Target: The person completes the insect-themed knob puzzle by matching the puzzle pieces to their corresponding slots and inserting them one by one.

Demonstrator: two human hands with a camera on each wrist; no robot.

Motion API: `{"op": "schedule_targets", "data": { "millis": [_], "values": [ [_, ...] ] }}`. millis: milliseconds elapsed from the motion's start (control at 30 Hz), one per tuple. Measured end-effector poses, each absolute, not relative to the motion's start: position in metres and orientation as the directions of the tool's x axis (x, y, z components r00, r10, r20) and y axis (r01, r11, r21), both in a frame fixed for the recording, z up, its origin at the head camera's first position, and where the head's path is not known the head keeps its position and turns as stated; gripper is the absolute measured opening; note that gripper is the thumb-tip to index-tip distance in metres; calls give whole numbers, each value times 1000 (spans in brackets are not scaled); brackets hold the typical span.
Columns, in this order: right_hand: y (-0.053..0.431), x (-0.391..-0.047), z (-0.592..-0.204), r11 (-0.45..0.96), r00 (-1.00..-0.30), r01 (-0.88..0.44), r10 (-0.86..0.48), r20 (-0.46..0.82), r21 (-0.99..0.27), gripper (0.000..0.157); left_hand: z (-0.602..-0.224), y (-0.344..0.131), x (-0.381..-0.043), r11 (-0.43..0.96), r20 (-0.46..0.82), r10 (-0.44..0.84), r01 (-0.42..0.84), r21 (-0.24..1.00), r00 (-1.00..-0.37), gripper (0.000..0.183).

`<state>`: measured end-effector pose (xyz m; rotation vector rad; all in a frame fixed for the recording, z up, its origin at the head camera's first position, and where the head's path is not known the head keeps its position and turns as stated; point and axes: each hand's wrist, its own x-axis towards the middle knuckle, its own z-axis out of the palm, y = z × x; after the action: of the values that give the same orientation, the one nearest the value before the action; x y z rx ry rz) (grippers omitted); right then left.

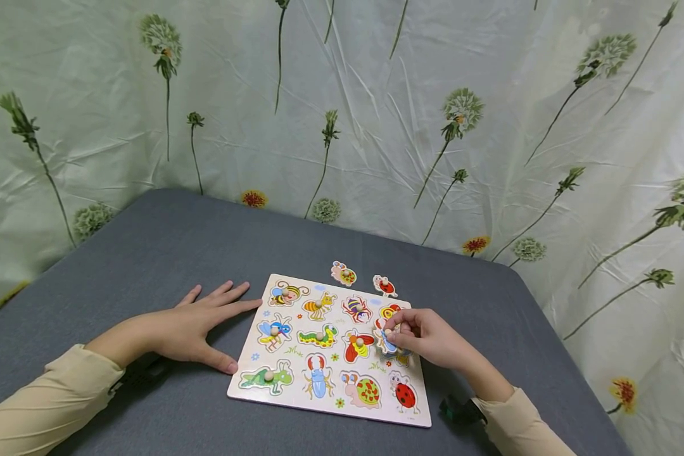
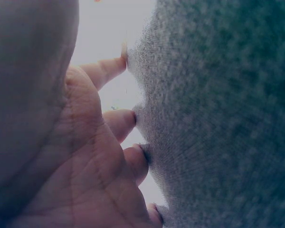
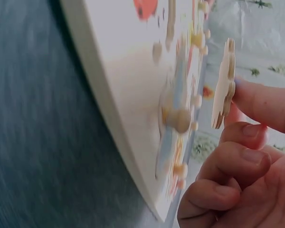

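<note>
A wooden knob puzzle board (image 1: 293, 405) with printed insects lies on the table. My left hand (image 1: 196, 332) rests flat at its left side, fingers spread, with index fingertip and thumb at the board's edge. Over the board's right part, my right hand (image 1: 433, 339) pinches a blue and white puzzle piece (image 1: 383, 345) by its knob. In the right wrist view this piece (image 3: 224, 88) appears edge-on, raised off the board. Below it, part of the board's right column is hidden. Bottom-row pictures of a stag beetle (image 1: 318, 378), snail (image 1: 367, 391) and ladybug (image 1: 405, 395) carry no knobs.
Behind the board, a loose snail piece (image 1: 344, 273) and a loose ladybug piece (image 1: 384, 285) lie on the grey table (image 1: 205, 240). Several knobbed pieces, such as the grasshopper (image 1: 256, 379), sit in the board. A flowered curtain (image 1: 376, 126) hangs behind the table.
</note>
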<state>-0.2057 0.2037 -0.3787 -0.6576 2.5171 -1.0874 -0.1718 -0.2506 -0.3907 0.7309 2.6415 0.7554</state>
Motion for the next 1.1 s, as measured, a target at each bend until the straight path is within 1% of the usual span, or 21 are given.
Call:
{"op": "schedule_targets", "data": {
  "millis": [333,667,867,1100],
  "values": [
    [183,-187,-376,582,-828,-274,-548,-120,-766,16,-390,-251,-172,732,-138,544,388,561,-827,114],
    [162,-177,-375,556,-812,-246,-566,-144,-794,16,-391,-251,-172,735,-140,545,390,555,-827,115],
    [148,-175,-378,534,-794,-279,-595,-120,-798,13,-392,-251,-172,736,-141,546,393,551,-826,115],
    [134,-170,-378,526,-796,-219,-583,-160,-822,14,-391,-251,-172,738,-138,544,393,548,-828,115]
  ]
}}
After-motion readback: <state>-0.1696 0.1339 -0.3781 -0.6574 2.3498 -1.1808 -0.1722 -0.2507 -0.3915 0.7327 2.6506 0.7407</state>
